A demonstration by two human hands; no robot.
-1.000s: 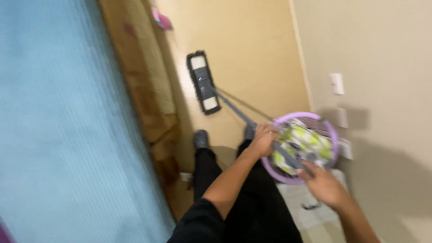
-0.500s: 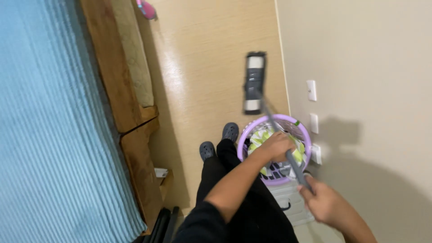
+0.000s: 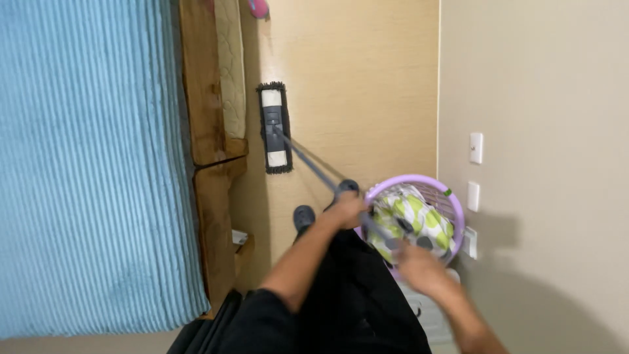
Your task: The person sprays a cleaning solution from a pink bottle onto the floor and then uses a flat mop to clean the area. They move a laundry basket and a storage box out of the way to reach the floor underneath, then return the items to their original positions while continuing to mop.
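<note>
Gripping the mop handle (image 3: 314,167), the left hand (image 3: 347,211) closes around the grey pole about midway along it, while the right hand (image 3: 419,267), blurred, clasps the same pole at its near end, just to the right of and nearer than the left. From both hands the handle runs far and to the left, slanting down to the flat mop head (image 3: 276,128), which lies on the pale wooden floor (image 3: 354,78) well apart from the hands. Its dark fringed pad sits lengthwise just beside the wooden bed frame (image 3: 209,131), with a narrow strip of floor between them. A blue ribbed bedspread (image 3: 85,157) covers the bed and fills the left side of the view. Right beneath the hands stands a round purple basket (image 3: 452,203), holding a green-and-white patterned cloth (image 3: 419,216); the handle crosses over its left rim. Two dark shoes (image 3: 304,215) show on the floor just left of the basket, below the left forearm. On the right runs a beige wall (image 3: 537,98) with white switch plates (image 3: 476,148) near the basket. A small pink thing (image 3: 257,8) lies on the floor at the far edge.
</note>
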